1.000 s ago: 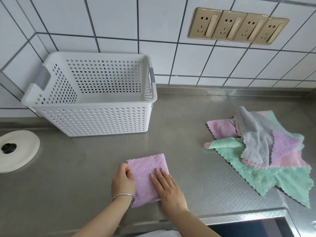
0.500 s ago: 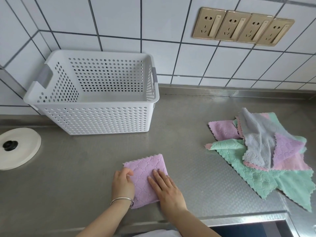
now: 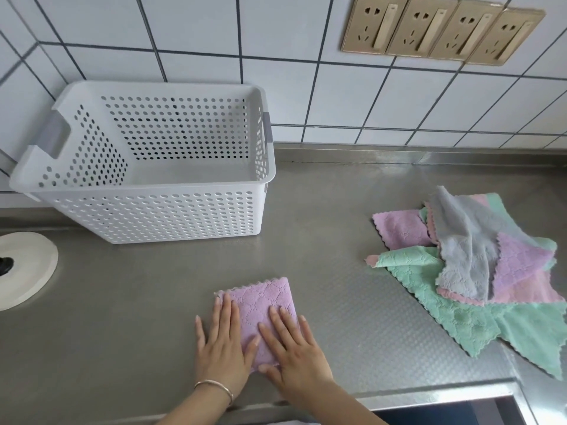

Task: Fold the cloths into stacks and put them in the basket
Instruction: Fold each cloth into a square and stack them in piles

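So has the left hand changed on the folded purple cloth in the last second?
Yes. The left hand was curled at the purple cloth's left edge; now it lies flat, fingers stretched toward the basket.

left hand (image 3: 222, 348): lying flat, palm down, fingers straight and together, thumb angling inward
left wrist: wearing thin bangle (image 3: 214, 386)
right hand (image 3: 294, 354): lying flat, palm down, fingers straight and slightly spread
forearms: entering from bottom edge, converging toward centre
spacing: thumbs nearly touching
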Tool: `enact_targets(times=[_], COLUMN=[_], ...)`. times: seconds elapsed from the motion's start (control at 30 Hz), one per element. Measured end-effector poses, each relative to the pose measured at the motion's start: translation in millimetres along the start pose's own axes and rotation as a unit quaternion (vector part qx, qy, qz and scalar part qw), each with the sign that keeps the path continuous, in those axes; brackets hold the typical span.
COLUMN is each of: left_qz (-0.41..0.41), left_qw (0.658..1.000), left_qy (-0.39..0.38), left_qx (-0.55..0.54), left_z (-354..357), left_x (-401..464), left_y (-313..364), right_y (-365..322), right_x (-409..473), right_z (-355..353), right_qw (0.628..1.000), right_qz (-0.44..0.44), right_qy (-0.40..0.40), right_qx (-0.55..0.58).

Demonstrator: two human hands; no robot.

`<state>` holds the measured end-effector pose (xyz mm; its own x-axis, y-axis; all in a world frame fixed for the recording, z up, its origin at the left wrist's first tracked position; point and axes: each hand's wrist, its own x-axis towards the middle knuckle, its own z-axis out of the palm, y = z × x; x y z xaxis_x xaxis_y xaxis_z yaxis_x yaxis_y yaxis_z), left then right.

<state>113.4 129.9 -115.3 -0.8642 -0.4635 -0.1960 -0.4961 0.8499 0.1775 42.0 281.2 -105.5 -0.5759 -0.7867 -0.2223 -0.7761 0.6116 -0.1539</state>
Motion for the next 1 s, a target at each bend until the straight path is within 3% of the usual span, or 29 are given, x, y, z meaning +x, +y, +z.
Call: enact_targets(times=[0.3,0.5,0.87,1.0], left_qz=[0.080,0.104,0.042,0.019], left_qw=[0.996,0.994,0.998,0.999], left_qy=[0.008,-0.014,0.009,0.003], left_qx=[0.030,0.034,0.035,0.042], left_z=[-8,-20,-38,-44], left_x=[70,146,264,283], left_y=[57,99,119,114], right_y=[61,126,182,189], right_x=[19,60,178,200], right_z=[-11,-25,-60,-76], right_qw=[0.995,0.994,0.994,0.996], right_qz=[0.093,0.099,0.100,0.070], right_qy=[0.028,0.048,0.041,-0.022], right_qx=[0.014,0.010,0.021,0.042])
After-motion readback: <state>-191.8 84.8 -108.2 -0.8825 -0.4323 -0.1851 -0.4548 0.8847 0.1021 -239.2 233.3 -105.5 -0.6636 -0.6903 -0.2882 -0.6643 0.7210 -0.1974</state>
